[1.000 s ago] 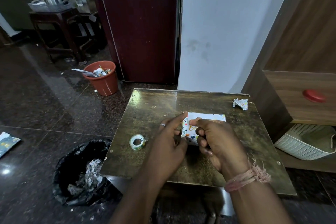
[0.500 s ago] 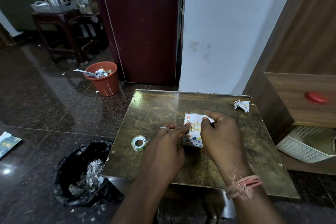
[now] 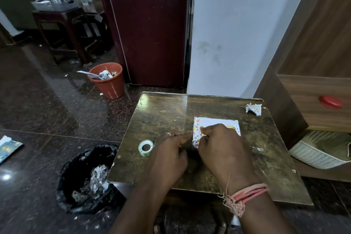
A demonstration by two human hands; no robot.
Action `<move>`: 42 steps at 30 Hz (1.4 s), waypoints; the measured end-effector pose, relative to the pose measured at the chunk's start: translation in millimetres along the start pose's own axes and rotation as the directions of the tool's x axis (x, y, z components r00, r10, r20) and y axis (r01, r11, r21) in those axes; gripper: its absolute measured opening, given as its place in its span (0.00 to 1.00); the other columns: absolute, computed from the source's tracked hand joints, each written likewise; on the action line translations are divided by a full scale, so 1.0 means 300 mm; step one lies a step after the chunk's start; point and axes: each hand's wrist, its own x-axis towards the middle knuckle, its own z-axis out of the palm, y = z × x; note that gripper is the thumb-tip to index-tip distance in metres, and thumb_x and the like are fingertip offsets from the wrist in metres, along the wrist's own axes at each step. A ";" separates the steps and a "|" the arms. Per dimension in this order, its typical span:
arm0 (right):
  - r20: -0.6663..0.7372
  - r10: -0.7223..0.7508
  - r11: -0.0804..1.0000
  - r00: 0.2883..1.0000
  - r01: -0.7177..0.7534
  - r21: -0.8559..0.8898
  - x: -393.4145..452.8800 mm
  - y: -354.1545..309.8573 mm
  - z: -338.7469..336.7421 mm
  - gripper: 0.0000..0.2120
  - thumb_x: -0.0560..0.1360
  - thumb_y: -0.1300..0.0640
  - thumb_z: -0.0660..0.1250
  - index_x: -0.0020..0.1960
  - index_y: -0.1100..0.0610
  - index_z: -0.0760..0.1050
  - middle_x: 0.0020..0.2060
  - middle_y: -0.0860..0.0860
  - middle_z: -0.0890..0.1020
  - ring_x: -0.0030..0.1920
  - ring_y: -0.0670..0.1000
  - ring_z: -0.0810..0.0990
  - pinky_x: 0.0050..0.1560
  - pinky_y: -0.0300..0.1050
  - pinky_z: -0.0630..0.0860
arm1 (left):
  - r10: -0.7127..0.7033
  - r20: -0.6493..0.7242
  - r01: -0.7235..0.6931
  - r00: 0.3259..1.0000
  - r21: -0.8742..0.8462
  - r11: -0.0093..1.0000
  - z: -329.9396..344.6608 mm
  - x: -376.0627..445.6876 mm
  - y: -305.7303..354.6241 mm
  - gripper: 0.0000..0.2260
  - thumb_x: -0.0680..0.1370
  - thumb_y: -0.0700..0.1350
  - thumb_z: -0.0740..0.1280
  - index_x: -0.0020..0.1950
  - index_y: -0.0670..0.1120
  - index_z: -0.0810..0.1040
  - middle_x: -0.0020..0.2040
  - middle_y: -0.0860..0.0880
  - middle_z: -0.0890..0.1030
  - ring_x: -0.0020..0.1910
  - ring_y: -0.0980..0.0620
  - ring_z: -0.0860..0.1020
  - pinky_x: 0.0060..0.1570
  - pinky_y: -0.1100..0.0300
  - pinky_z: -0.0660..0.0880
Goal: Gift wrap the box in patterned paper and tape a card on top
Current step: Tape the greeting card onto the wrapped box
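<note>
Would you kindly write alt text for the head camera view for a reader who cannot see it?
Two hands work on a box wrapped in patterned paper on a worn table: the right hand covers its top, the left hand touches its left side. A tape roll lies left of them.

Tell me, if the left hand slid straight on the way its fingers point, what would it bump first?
Probably the wrapped box. The left hand points rightward at its near left edge, already about touching it.
</note>
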 end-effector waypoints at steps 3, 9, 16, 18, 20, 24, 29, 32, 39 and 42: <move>-0.042 -0.023 1.000 0.999 0.023 -0.002 -0.005 -0.004 0.000 0.14 0.77 0.54 0.62 0.59 0.49 0.81 0.52 0.53 0.85 0.55 0.60 0.81 0.51 0.47 0.77 | 0.008 -0.102 -0.010 0.995 -0.023 1.000 -0.017 0.001 -0.007 0.26 0.73 0.38 0.62 0.64 0.60 0.83 0.57 0.60 0.79 0.52 0.63 0.77 0.50 0.72 0.70; -0.190 -0.104 0.973 0.976 0.140 0.184 -0.001 -0.010 0.015 0.12 0.77 0.57 0.62 0.57 0.52 0.82 0.37 0.54 0.85 0.41 0.58 0.82 0.41 0.49 0.78 | -0.099 -0.232 0.116 0.968 0.064 0.991 -0.101 0.006 -0.079 0.25 0.72 0.41 0.69 0.69 0.54 0.79 0.65 0.50 0.80 0.66 0.48 0.75 0.68 0.48 0.72; -0.218 -0.091 0.939 0.972 0.157 0.307 0.012 -0.006 0.035 0.07 0.77 0.58 0.63 0.48 0.53 0.81 0.25 0.49 0.76 0.29 0.52 0.76 0.33 0.49 0.75 | -0.415 0.082 0.370 0.906 0.324 0.871 -0.184 0.011 -0.164 0.43 0.65 0.55 0.69 0.80 0.61 0.60 0.77 0.45 0.66 0.76 0.41 0.61 0.74 0.47 0.57; -0.204 -0.085 0.937 0.975 0.148 0.316 0.014 -0.001 0.041 0.07 0.77 0.57 0.63 0.48 0.53 0.80 0.25 0.49 0.76 0.29 0.52 0.76 0.32 0.48 0.75 | -0.387 0.056 0.353 0.920 0.308 0.884 -0.182 0.012 -0.178 0.40 0.70 0.45 0.71 0.80 0.60 0.62 0.75 0.46 0.68 0.75 0.41 0.63 0.73 0.49 0.58; -0.189 -0.080 0.935 0.979 0.139 0.327 0.017 0.004 0.044 0.07 0.78 0.57 0.63 0.48 0.53 0.80 0.25 0.48 0.76 0.28 0.51 0.76 0.31 0.47 0.74 | -0.315 -0.001 0.306 0.949 0.242 0.921 -0.168 0.009 -0.196 0.36 0.72 0.35 0.68 0.78 0.56 0.67 0.67 0.48 0.76 0.71 0.42 0.69 0.71 0.51 0.63; -0.162 -0.102 0.921 0.982 0.155 0.358 0.019 0.004 0.054 0.07 0.78 0.57 0.64 0.49 0.51 0.81 0.23 0.46 0.73 0.26 0.46 0.72 0.30 0.43 0.68 | -0.284 -0.094 0.291 0.954 0.081 0.953 -0.167 0.005 -0.173 0.32 0.76 0.28 0.64 0.75 0.54 0.73 0.53 0.57 0.80 0.55 0.52 0.79 0.50 0.61 0.73; -0.113 -0.171 0.878 0.979 0.203 0.433 -0.003 -0.030 0.076 0.07 0.78 0.57 0.64 0.49 0.50 0.81 0.22 0.43 0.71 0.25 0.43 0.72 0.28 0.37 0.66 | -0.261 -0.179 0.254 0.949 -0.059 0.965 -0.180 0.000 -0.131 0.33 0.76 0.32 0.70 0.76 0.55 0.72 0.51 0.57 0.83 0.48 0.61 0.81 0.44 0.65 0.75; -0.072 -0.199 0.833 0.977 0.207 0.514 -0.019 -0.057 0.093 0.05 0.78 0.56 0.67 0.47 0.51 0.81 0.28 0.45 0.80 0.27 0.44 0.75 0.31 0.41 0.72 | -0.182 -0.246 0.150 0.952 -0.142 0.978 -0.168 0.000 -0.113 0.35 0.75 0.33 0.74 0.77 0.57 0.69 0.50 0.58 0.84 0.52 0.60 0.83 0.48 0.59 0.79; 0.006 -0.282 0.831 0.959 0.241 0.501 -0.022 -0.076 0.139 0.09 0.77 0.58 0.71 0.55 0.49 0.81 0.48 0.43 0.82 0.47 0.42 0.80 0.51 0.41 0.79 | -0.089 -0.212 0.008 0.973 -0.356 0.935 -0.134 -0.008 -0.061 0.43 0.75 0.31 0.73 0.81 0.61 0.60 0.59 0.53 0.83 0.55 0.60 0.84 0.54 0.59 0.81; 0.018 -0.219 0.805 0.976 0.170 0.569 -0.016 -0.070 0.135 0.08 0.78 0.60 0.70 0.52 0.49 0.82 0.45 0.42 0.85 0.44 0.41 0.83 0.49 0.43 0.81 | -0.058 -0.144 -0.013 0.988 -0.446 0.895 -0.125 -0.008 -0.049 0.41 0.76 0.28 0.71 0.80 0.58 0.60 0.63 0.50 0.82 0.57 0.55 0.85 0.57 0.56 0.81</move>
